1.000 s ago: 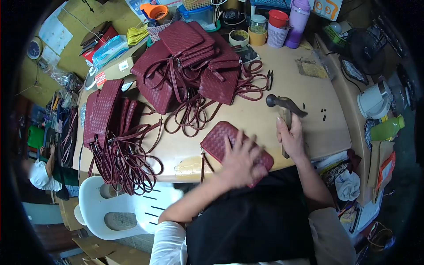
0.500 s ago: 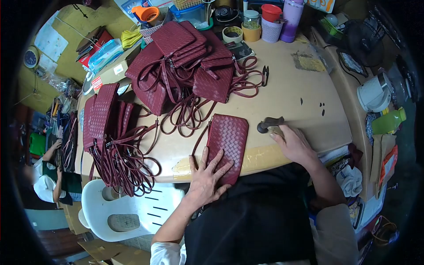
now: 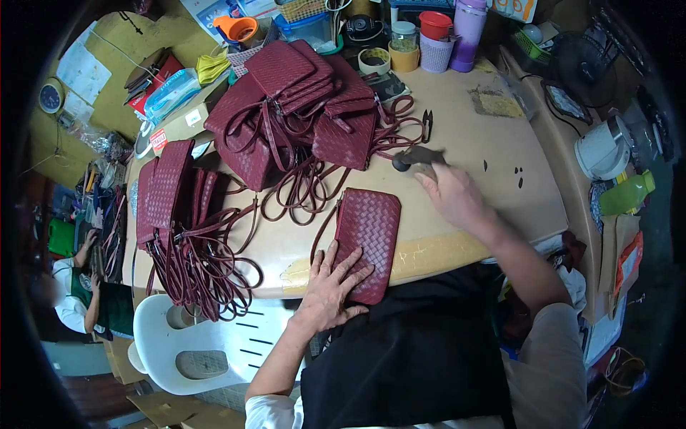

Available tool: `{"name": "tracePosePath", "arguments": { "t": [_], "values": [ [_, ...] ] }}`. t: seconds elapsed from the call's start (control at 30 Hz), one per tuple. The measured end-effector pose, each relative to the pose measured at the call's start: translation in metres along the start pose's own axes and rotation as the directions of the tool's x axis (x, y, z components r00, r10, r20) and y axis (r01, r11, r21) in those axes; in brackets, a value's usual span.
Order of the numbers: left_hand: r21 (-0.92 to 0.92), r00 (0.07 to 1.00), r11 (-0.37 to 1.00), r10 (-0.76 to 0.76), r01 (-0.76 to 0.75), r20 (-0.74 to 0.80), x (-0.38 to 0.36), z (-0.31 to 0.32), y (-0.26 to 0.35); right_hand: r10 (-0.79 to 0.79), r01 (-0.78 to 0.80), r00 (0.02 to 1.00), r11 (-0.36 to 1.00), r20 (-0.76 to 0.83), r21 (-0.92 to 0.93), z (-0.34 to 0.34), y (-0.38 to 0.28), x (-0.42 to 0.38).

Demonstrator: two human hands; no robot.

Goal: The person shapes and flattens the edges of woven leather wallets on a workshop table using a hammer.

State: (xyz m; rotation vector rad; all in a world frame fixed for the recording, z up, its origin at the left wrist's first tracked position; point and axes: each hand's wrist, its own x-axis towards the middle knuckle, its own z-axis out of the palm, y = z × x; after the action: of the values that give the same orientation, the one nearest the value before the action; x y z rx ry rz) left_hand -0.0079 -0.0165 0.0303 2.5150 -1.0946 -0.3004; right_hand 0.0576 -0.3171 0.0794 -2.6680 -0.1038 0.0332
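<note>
A dark red woven pouch (image 3: 370, 236) lies flat near the front edge of the table. Across its lower end rests my left hand (image 3: 332, 286), fingers spread and pressing on the leather. My right hand (image 3: 457, 196) grips a hammer (image 3: 421, 157) with a dark, rounded head, raised over the table to the right of the pouch; the handle is mostly hidden in my fist. Behind the pouch is a heap of similar dark red pouches (image 3: 286, 79) with long straps. Another stack of pouches (image 3: 166, 189) stands at the left, its straps (image 3: 204, 275) hanging over the edge.
Small black snips (image 3: 427, 126) lie beyond the hammer. A tape roll (image 3: 374, 60), a jar (image 3: 404, 37) and a purple bottle (image 3: 468, 36) line the back. A white chair (image 3: 153, 343) stands at the front left. Another person (image 3: 78, 293) works at far left.
My right hand has moved up and slightly left with the hammer, away from the table's front edge. My left hand stays on the pouch.
</note>
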Motion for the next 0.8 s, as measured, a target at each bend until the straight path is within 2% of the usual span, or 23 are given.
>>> {"name": "tracePosePath", "arguments": {
  "t": [0.07, 0.1, 0.23, 0.3, 0.33, 0.4, 0.47, 0.53, 0.6, 0.63, 0.67, 0.73, 0.77, 0.8],
  "values": [
    [0.130, 0.999, 0.991, 0.028, -0.033, 0.040, -0.002, 0.008, -0.008, -0.142, 0.141, 0.984, 0.990, 0.105, 0.015, 0.032, 0.018, 0.002],
    [0.135, 0.999, 0.990, 0.029, -0.034, 0.040, 0.000, 0.009, -0.010, 0.021, -0.024, 0.992, 0.999, 0.122, 0.024, 0.032, 0.010, -0.001],
    [0.129, 0.997, 0.991, -0.031, 0.041, -0.077, 0.023, 0.008, -0.011, -0.034, 0.039, 0.992, 0.998, 0.118, -0.041, 0.005, -0.005, 0.004],
    [0.127, 0.989, 0.988, -0.076, 0.092, -0.126, 0.041, 0.008, -0.002, 0.015, 0.006, 0.994, 0.981, -0.106, 0.195, 0.016, -0.010, 0.002],
    [0.124, 0.989, 0.988, -0.081, 0.096, -0.123, 0.046, 0.006, 0.002, 0.015, 0.005, 0.995, 0.980, -0.101, 0.197, 0.022, -0.005, 0.004],
    [0.130, 0.992, 0.986, -0.089, 0.100, -0.093, 0.049, 0.000, 0.007, -0.056, 0.055, 0.997, 0.998, 0.049, 0.020, 0.027, -0.002, 0.006],
    [0.158, 0.994, 0.984, -0.074, 0.085, -0.074, 0.047, 0.001, 0.004, -0.067, 0.066, 0.998, 0.995, 0.009, 0.077, 0.014, -0.010, -0.001],
    [0.114, 0.986, 0.992, -0.043, 0.062, -0.162, 0.051, 0.009, -0.004, -0.068, 0.070, 0.997, 0.989, -0.023, 0.132, 0.007, -0.018, -0.011],
    [0.067, 0.977, 0.996, -0.046, 0.062, -0.208, 0.049, 0.014, -0.005, 0.003, -0.030, 0.988, 0.984, 0.153, 0.174, 0.013, -0.021, -0.032],
    [0.063, 0.974, 0.996, -0.052, 0.068, -0.222, 0.050, 0.016, -0.004, -0.091, 0.082, 0.987, 0.994, 0.134, 0.075, 0.026, -0.017, -0.044],
    [0.065, 0.971, 0.995, -0.055, 0.072, -0.233, 0.051, 0.016, -0.004, -0.091, 0.080, 0.986, 0.993, 0.142, 0.081, 0.026, -0.013, -0.049],
    [0.077, 0.961, 0.991, -0.082, 0.105, -0.263, 0.056, 0.023, -0.005, -0.117, 0.102, 0.960, 0.992, 0.253, 0.070, 0.011, -0.018, -0.055],
    [0.090, 0.951, 0.987, -0.101, 0.133, -0.292, 0.059, 0.025, -0.004, -0.171, 0.142, 0.972, 0.974, 0.161, 0.177, 0.012, -0.020, -0.059],
    [0.087, 0.951, 0.986, -0.109, 0.139, -0.289, 0.064, 0.027, -0.002, -0.173, 0.142, 0.971, 0.973, 0.168, 0.179, 0.017, -0.021, -0.067]
  ]
}}
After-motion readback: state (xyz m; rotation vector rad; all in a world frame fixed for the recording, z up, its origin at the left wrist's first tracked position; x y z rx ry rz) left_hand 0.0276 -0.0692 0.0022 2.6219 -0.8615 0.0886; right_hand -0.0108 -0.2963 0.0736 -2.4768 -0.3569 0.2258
